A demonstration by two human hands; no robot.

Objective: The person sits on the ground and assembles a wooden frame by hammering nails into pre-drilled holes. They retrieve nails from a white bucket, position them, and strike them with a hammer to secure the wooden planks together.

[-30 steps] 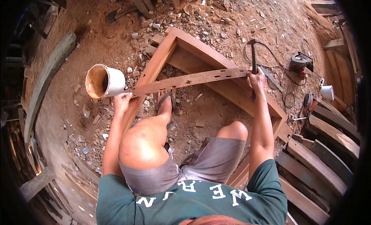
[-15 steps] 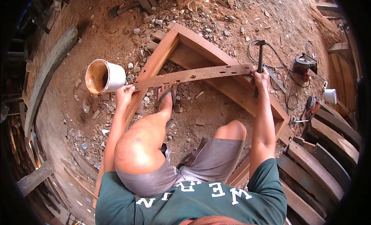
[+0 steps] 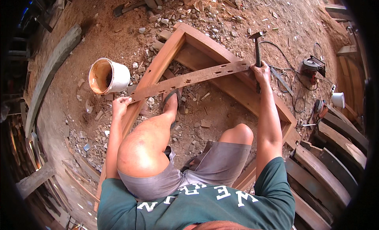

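Observation:
A long flat wooden strip (image 3: 202, 74) with dark slots and holes lies slantwise over a reddish timber frame (image 3: 165, 55). My left hand (image 3: 119, 107) is closed on the strip's left end, thumb and fingertips pinching it. My right hand (image 3: 262, 73) is wrapped round the handle of a hammer (image 3: 257, 50), which stands roughly upright with its head at the top. The strip's right end reaches the fingers of that hand; whether they grip it too, I cannot tell. Both hands are above the frame's sides.
My sandalled foot (image 3: 171, 101) is inside the frame, on rubble-strewn ground. A white bucket (image 3: 119, 78) stands at left. On the right lie a corded circular saw (image 3: 312, 65), a small white container (image 3: 338, 99) and stacked planks (image 3: 321, 166). A curved beam (image 3: 51, 76) lies far left.
The strip has shifted a little to the left, its left end coming nearer to me. My right hand and the hammer have moved left with it; my left hand has come down slightly.

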